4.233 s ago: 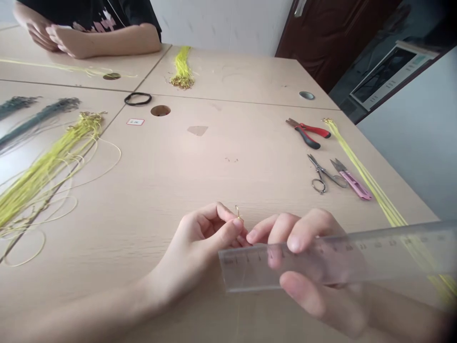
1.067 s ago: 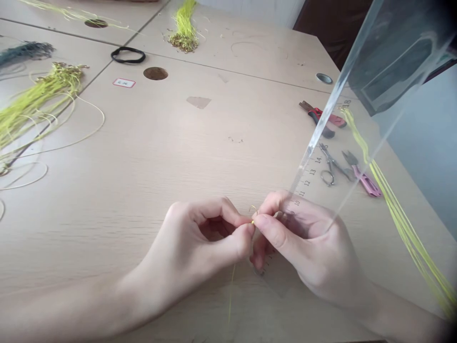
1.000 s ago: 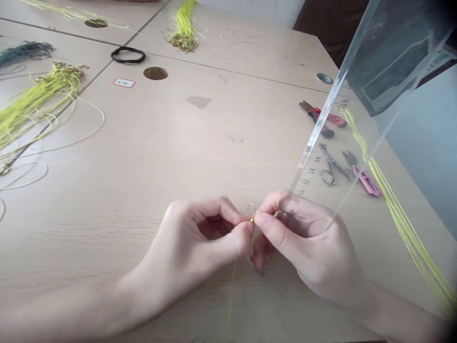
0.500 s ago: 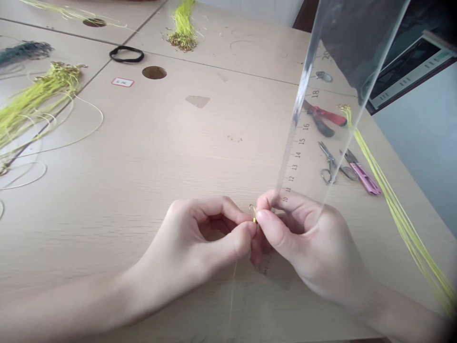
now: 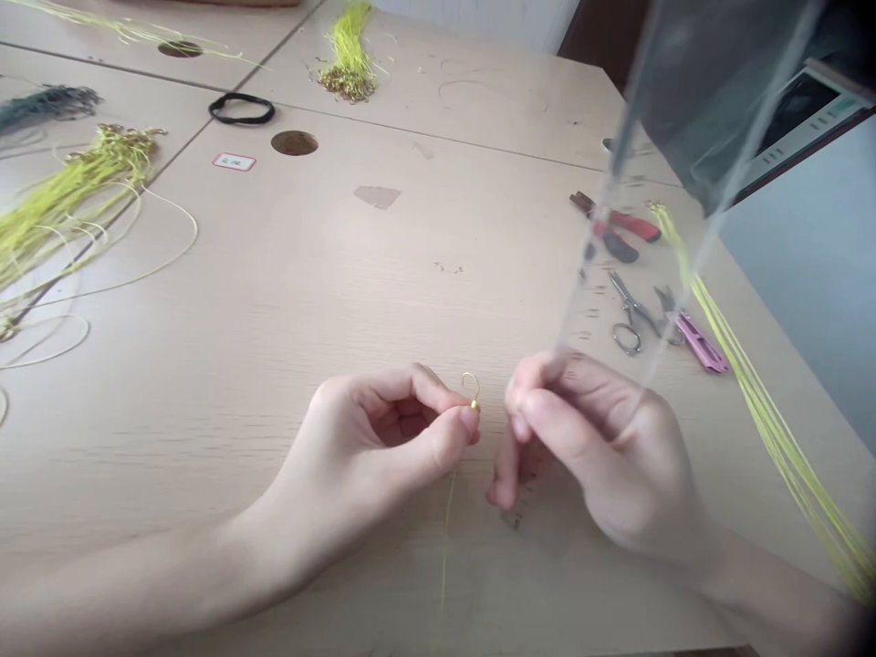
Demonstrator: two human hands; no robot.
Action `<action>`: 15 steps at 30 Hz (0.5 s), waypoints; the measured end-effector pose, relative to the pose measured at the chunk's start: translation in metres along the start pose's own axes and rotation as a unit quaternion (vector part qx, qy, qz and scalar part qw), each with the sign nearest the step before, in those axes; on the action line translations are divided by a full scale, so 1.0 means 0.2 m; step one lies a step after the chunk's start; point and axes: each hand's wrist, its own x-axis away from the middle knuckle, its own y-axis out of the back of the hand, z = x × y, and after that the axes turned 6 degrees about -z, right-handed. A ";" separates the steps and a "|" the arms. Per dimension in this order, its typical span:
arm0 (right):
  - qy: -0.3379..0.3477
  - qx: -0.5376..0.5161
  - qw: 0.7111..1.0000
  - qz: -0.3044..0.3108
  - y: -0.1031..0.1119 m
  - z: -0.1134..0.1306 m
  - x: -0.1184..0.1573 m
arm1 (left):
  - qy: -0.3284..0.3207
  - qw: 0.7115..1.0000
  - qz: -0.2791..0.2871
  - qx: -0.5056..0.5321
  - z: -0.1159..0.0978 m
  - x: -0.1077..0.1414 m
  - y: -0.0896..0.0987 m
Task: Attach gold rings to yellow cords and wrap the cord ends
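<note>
Between thumb and forefinger, my left hand (image 5: 403, 447) pinches a small gold fish hook (image 5: 476, 385), its bend pointing up and yellow line wound at its shank. A thin yellow line (image 5: 446, 547) hangs below those fingers. To the right, apart from the hook, my right hand (image 5: 595, 447) is closed around a clear plastic ruler (image 5: 684, 164). The ruler slants up past the top edge of the view, and its lower end shows beneath my right fingers. Its markings are blurred.
Right side: red-handled pliers (image 5: 633, 224), scissors (image 5: 626, 315), a pink cutter (image 5: 702, 345) and yellow lines (image 5: 759, 411). Left: a yellow hook bundle (image 5: 102, 173), a dark bundle (image 5: 51, 105), a black band (image 5: 242, 109) and a label (image 5: 234, 161). Another yellow bundle (image 5: 349, 55) lies at the back.
My right hand has moved right, away from the hook, carrying the ruler with it. My left hand has shifted slightly left with the hook, which now shows more fully.
</note>
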 end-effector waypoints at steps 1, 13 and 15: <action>0.016 -0.046 0.999 0.006 0.01 0.01 0.00 | 0.009 1.000 -0.007 -0.011 0.00 0.00 0.01; 0.217 -0.073 0.971 -0.076 0.06 -0.03 0.01 | 0.025 1.000 -0.004 0.002 -0.01 -0.02 0.01; 0.240 -0.060 0.964 -0.096 0.06 -0.05 0.01 | 0.031 0.999 -0.005 0.013 0.00 -0.01 0.02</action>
